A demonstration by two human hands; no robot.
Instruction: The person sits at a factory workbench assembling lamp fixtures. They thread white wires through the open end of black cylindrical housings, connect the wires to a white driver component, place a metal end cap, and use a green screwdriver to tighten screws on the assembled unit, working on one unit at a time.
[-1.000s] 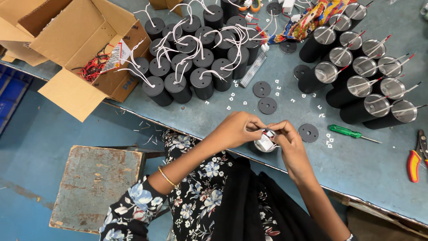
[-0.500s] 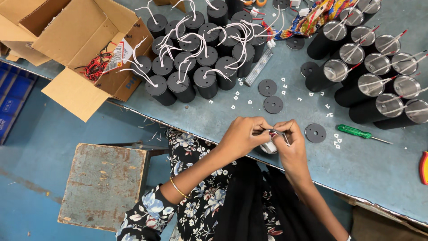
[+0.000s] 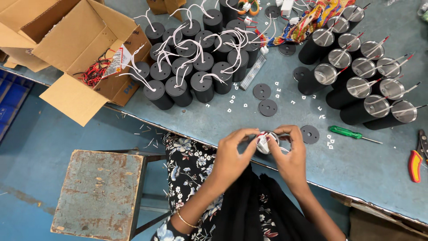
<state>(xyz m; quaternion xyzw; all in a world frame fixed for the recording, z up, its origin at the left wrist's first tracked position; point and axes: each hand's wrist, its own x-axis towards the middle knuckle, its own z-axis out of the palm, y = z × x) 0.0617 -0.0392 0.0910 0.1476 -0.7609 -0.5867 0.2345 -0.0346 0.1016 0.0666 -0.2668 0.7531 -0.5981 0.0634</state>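
Both my hands meet at the near edge of the blue-grey table point(image 3: 214, 120). My left hand point(image 3: 235, 149) and my right hand point(image 3: 292, 154) together hold a black cylinder housing point(image 3: 266, 143) whose open silvery end faces me. Red and white wires stick out of it between my fingertips. A black round disc point(image 3: 309, 134) lies just right of my right hand. Two more black discs point(image 3: 265, 100) lie beyond my hands, among small white clips.
A cluster of black cylinders with white wires point(image 3: 196, 58) stands at the back left. Open-ended cylinders with red and white leads point(image 3: 365, 80) stand at the right. A green screwdriver point(image 3: 352, 133), red pliers point(image 3: 417, 158), an open cardboard box point(image 3: 76, 49) and a worn stool point(image 3: 100, 192) are also in view.
My hands and the cylinder have shifted slightly as my fingers work the wires at its open end. The camera view moved a little, so the table items sit lower in frame.
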